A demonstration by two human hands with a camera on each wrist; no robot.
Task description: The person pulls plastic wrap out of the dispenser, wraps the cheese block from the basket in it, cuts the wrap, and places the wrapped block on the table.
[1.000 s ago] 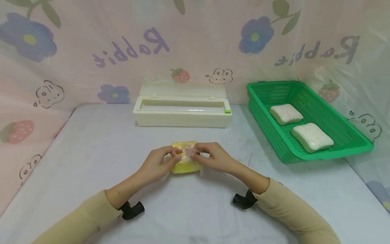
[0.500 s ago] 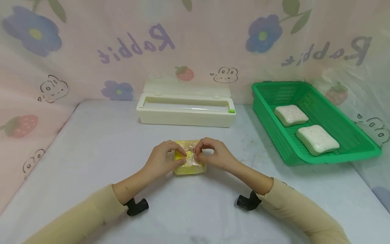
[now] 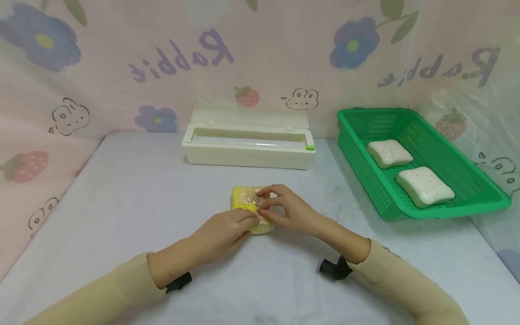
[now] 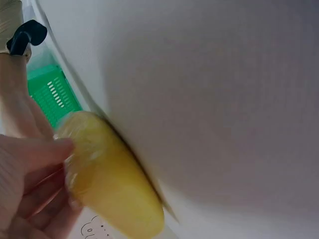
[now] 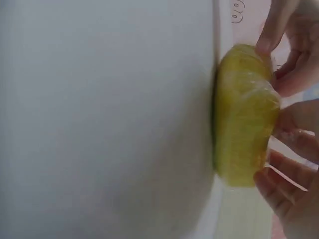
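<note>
A yellow bar, which looks like soap, lies on the table in the middle of the head view, wrapped in clear cling film. My left hand comes over its near left corner. Its straight thumb presses on the end of the bar in the right wrist view, and its fingers rest on top. From the right, my right hand pinches a bit of film over the bar between thumb and fingertips, its other fingers spread. Fingers partly hide the bar.
Behind the bar stands a white cling film box with its lid up and a roll inside. At right, a green basket holds two speckled white bars. A printed curtain hangs behind the table.
My left hand has come off the bar's left side and shifted nearer me, onto its front left corner. My right hand has stayed over the film, its fingers spreading. The head view has shifted slightly.
</note>
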